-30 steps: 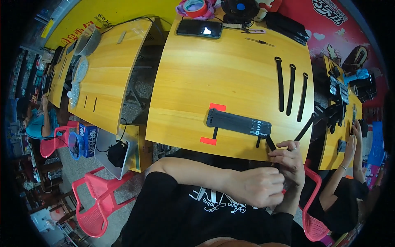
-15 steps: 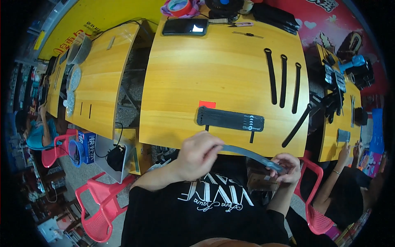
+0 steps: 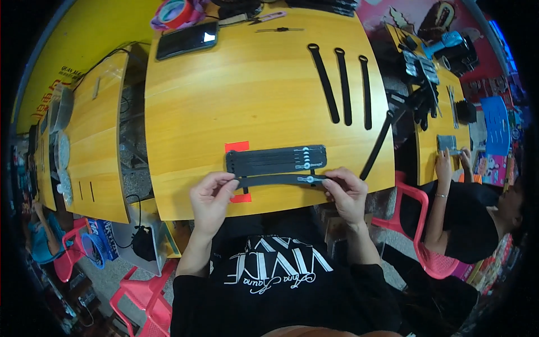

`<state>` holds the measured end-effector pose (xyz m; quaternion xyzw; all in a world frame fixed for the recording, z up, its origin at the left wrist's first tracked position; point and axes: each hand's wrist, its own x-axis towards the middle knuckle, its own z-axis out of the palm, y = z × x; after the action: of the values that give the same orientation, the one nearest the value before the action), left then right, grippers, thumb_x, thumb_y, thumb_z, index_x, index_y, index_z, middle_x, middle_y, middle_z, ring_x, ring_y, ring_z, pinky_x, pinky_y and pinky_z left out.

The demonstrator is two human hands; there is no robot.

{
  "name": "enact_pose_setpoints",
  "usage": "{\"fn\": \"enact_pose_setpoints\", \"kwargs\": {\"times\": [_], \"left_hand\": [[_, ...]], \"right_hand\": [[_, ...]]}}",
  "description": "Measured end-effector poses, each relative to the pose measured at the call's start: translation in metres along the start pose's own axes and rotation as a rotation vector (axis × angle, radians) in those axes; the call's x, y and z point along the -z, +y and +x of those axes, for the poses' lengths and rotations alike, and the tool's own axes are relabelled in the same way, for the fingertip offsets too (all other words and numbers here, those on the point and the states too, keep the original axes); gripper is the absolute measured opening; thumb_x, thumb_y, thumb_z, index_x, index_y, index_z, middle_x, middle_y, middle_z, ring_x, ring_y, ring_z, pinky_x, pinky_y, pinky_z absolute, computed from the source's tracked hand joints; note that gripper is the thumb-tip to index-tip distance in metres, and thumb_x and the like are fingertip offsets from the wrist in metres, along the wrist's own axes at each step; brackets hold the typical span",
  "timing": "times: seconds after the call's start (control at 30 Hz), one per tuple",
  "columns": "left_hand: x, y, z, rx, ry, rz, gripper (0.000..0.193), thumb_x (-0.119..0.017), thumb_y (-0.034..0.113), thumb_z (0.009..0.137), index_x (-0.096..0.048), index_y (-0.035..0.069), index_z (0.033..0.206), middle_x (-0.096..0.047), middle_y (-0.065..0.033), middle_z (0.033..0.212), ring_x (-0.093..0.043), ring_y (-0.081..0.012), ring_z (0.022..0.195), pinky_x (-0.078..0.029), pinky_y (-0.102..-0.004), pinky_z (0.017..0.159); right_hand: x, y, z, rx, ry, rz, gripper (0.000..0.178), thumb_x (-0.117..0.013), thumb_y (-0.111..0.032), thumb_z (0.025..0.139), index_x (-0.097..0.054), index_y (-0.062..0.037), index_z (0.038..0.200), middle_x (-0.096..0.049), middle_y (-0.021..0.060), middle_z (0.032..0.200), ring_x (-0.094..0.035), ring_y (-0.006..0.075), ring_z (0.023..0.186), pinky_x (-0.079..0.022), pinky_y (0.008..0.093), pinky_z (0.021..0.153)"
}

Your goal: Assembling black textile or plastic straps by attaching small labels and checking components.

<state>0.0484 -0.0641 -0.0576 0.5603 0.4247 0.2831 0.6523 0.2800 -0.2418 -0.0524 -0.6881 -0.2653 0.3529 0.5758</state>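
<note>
A dark grey strap (image 3: 275,180) with white print near its right end is stretched level between my hands, low over the near part of the table. My left hand (image 3: 209,202) pinches its left end between thumb and fingers. At the right end, my right hand (image 3: 348,196) pinches it too. Just beyond lies a flat row of matching dark straps (image 3: 264,159), side by side, printed ends to the right. The held strap runs parallel to the row's near edge; whether it touches the table, I cannot tell. Red tape (image 3: 237,146) shows at the row's far left corner, and another red piece (image 3: 241,198) lies nearer me.
Several black straps with looped ends (image 3: 343,87) lie at the table's right. A phone (image 3: 187,41), a roll of red tape (image 3: 175,14) and a pink-handled cutter (image 3: 269,18) are at the far side. A co-worker (image 3: 463,216) sits at the right-hand table (image 3: 429,163).
The strap went from a bent, tilted hold near my body to a straight stretch beside the row. Both hands moved forward over the table, and the view shifted.
</note>
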Motion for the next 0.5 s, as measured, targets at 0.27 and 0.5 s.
{"fn": "enact_pose_setpoints", "kwargs": {"times": [0.27,0.5], "left_hand": [[-0.004,-0.001,0.008,0.023,0.049,0.049,0.013,-0.068,-0.007,0.086,-0.068,-0.001,0.099,-0.065,-0.0014,0.080,-0.058,-0.0044,0.065,-0.048,-0.0181,0.059],[-0.004,-0.002,0.010,0.070,0.077,0.068,0.012,-0.068,-0.006,0.087,-0.068,-0.001,0.098,-0.065,-0.0012,0.080,-0.058,-0.0047,0.065,-0.048,-0.0183,0.059]], "right_hand": [[0.000,0.006,0.022,0.279,0.061,-0.260,0.013,-0.061,0.010,0.087,-0.067,0.0046,0.097,-0.061,0.0057,0.079,-0.060,0.0092,0.065,-0.045,0.0203,0.055],[-0.007,0.005,0.027,0.264,0.159,-0.320,0.007,-0.063,0.009,0.083,-0.063,0.0029,0.085,-0.059,0.0028,0.076,-0.052,0.0040,0.059,-0.038,0.0191,0.051]]}}
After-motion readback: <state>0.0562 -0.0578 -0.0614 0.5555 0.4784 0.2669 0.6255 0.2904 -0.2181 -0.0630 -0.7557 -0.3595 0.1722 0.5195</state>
